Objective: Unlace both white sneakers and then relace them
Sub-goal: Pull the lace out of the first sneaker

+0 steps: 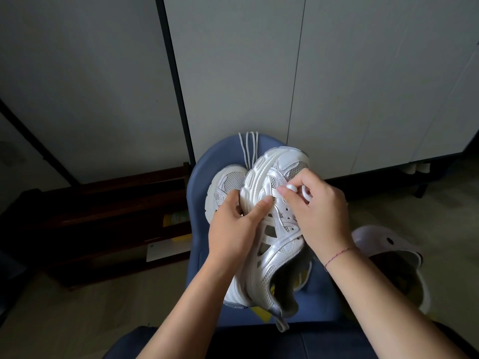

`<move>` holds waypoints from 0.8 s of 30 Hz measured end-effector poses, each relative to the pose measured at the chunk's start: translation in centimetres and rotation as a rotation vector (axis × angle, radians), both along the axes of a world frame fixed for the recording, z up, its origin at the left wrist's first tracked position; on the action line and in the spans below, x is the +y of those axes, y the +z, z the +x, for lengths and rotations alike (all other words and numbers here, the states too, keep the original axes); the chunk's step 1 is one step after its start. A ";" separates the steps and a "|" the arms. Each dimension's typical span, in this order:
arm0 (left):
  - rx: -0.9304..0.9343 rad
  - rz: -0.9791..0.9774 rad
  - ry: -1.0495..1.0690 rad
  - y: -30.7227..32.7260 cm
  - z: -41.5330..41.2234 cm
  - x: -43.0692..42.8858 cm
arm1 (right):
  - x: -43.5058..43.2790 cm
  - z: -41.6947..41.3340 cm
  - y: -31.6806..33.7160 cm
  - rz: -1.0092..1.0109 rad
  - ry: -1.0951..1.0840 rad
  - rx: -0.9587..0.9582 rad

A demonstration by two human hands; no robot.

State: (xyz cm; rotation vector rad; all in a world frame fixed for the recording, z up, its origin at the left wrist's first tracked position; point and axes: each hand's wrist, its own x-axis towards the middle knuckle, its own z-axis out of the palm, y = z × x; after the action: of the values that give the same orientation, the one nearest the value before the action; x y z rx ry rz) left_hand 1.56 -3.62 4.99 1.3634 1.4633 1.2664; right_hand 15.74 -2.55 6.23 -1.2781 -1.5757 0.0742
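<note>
A white and silver sneaker [278, 237] lies tilted on its side on a blue stool [199, 182], toe pointing away from me. My left hand [237, 224] grips its sole edge, thumb pressed near the eyelets. My right hand [316, 211] pinches a white lace [298, 190] at the eyelet row, with a loop of it curled round the fingers. The second white sneaker [225, 185] rests underneath, mostly hidden by the first shoe and my left hand. Loose white laces [248, 149] hang over the stool's far edge.
A pale clog [388, 244] sits on the floor at the right of the stool. Dark wooden shelving [103, 216] stands low on the left. White cabinet doors [259, 73] rise right behind the stool. My lap in dark trousers fills the bottom edge.
</note>
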 end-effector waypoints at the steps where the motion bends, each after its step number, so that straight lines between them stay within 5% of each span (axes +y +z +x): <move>1: -0.010 -0.009 -0.009 -0.1 0.0 0.0 | 0.0 0.0 0.0 0.003 0.015 0.011; 3: -0.057 -0.043 -0.024 -0.2 -0.2 0.1 | 0.1 0.5 0.5 -0.014 0.077 0.186; 8: -0.263 -0.098 -0.023 0.3 -1.2 0.2 | 0.9 4.6 3.0 -0.023 0.271 1.045; 11: -0.456 -0.106 -0.064 0.9 -1.9 0.7 | 1.4 6.0 1.8 -0.230 0.243 1.227; 18: -0.599 -0.132 -0.178 1.8 -3.3 1.3 | 1.5 3.8 0.2 -0.526 0.392 1.024; 24: -0.565 -0.151 -0.218 1.4 -2.9 1.0 | 0.7 1.4 -0.2 -0.425 0.340 0.474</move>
State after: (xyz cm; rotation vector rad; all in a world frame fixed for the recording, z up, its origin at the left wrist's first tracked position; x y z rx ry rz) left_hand -1.35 -2.63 6.43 0.9302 0.9679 1.2383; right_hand 17.17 -1.82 6.00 -1.1771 -1.3782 0.9022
